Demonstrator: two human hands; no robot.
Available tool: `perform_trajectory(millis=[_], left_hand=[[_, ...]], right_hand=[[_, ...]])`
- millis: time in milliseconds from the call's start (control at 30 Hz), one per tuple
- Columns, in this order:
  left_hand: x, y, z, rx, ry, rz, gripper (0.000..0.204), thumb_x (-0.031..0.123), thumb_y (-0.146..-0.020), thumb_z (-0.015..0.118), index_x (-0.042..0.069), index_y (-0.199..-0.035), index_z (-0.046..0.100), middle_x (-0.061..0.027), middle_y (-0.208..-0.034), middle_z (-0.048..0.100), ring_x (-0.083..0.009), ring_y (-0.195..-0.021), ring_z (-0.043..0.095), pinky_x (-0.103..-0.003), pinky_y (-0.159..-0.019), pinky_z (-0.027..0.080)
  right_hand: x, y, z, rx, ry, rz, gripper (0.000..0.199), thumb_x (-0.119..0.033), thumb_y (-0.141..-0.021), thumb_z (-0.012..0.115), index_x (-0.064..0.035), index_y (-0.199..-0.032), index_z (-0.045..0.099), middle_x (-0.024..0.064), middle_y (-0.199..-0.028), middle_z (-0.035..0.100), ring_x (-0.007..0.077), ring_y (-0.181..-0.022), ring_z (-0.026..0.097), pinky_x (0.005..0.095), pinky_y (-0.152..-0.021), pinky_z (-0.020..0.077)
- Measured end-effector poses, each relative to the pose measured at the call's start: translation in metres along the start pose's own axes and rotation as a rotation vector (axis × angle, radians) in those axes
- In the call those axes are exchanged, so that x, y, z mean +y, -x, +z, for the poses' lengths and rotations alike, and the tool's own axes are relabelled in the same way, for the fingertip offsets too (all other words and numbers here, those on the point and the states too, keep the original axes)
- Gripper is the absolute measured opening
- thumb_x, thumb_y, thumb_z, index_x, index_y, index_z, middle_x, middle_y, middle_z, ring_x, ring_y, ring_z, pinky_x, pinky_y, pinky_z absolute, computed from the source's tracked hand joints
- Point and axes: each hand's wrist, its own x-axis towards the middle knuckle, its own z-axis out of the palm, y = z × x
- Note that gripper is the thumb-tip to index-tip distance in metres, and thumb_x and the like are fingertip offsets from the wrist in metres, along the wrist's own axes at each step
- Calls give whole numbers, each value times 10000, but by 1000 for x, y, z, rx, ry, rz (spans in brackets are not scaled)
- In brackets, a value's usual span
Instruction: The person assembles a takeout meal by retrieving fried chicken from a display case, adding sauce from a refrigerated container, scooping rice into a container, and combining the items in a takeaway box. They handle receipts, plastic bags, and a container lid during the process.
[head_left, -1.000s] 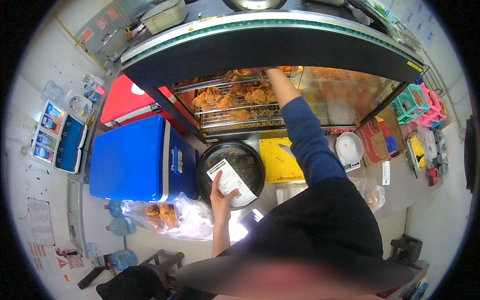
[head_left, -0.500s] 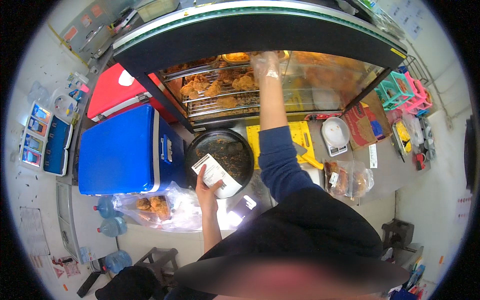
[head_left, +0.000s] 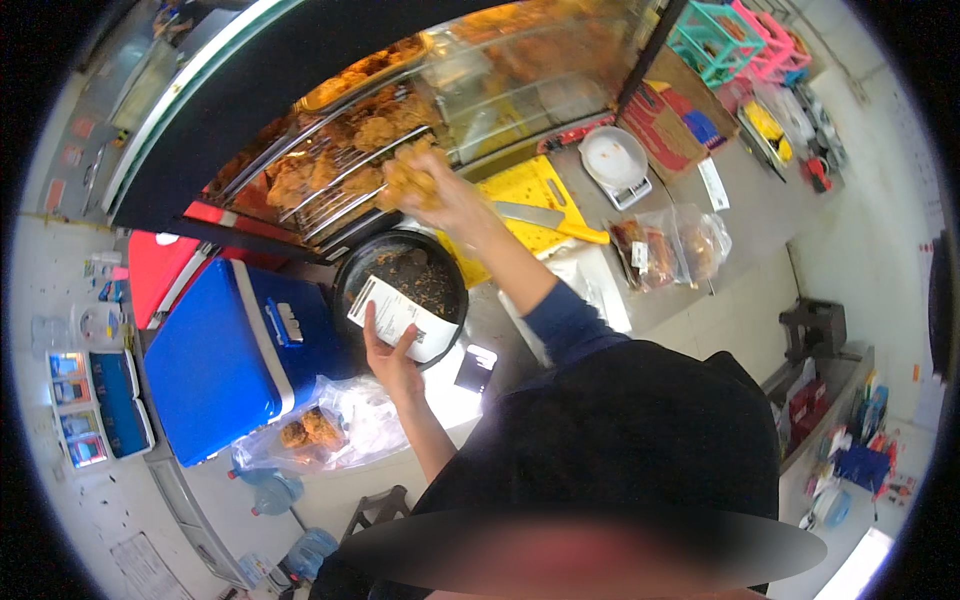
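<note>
My left hand (head_left: 393,368) is closed on a white printed slip (head_left: 402,318), held over a round black pan (head_left: 452,272) with crumbs on its bottom. My right hand (head_left: 440,198), blurred by motion, grips a piece of fried chicken (head_left: 408,178) just outside the opening of the heated display cabinet (head_left: 330,245). Behind it, more golden fried pieces (head_left: 290,182) lie on the cabinet's wire rack. Beneath my right forearm, a large knife (head_left: 560,222) with a yellow handle rests across a yellow cutting board (head_left: 520,190).
A blue cooler box (head_left: 205,350) and a red one (head_left: 160,270) stand left of the pan. Near the front edge are a clear bag of fried pieces (head_left: 312,428) and a phone (head_left: 476,368). Rightward are a scale with a white bowl (head_left: 612,158) and bagged food (head_left: 655,250).
My right hand has come out of the cabinet, down and leftward, with a piece of fried chicken in it. The view has turned; my left hand keeps the slip over the pan.
</note>
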Motion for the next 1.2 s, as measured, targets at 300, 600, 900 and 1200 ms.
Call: perform_trajectory(millis=[300, 600, 900, 1200], left_hand=[[-28, 8, 17, 131, -100, -78, 776, -229, -749, 635, 31, -1456, 444, -158, -1362, 539, -225, -1175, 577, -322, -980, 489], [-45, 12, 107, 80, -99, -90, 748, -215, -749, 639, 27, -1438, 477, -160, -1393, 538, -213, -1191, 580, -314, -995, 483], [-51, 18, 116, 151, -178, -45, 742, -225, -789, 605, 9, -1466, 412, -174, -1296, 582, -219, -1118, 614, -325, -934, 525], [-54, 24, 118, 121, -185, -59, 733, -214, -782, 622, 8, -1455, 432, -146, -1300, 573, -214, -1114, 609, -323, -932, 519]], right_hand=[[117, 73, -345, 519, 75, 472, 220, -126, -916, 673, -98, -1102, 559, 34, -880, 633, 156, -702, 646, 309, -602, 558], [177, 39, -458, 210, 694, 546, 151, -107, -832, 736, -63, -967, 686, 24, -823, 693, 141, -650, 645, 306, -598, 512], [118, 21, -490, 159, 475, 663, 66, -93, -871, 673, -48, -909, 704, 39, -837, 708, 138, -725, 662, 287, -651, 522], [117, 25, -508, -484, 1052, 431, 235, -78, -878, 573, -51, -1073, 701, 93, -1055, 721, 221, -966, 690, 361, -873, 549]])
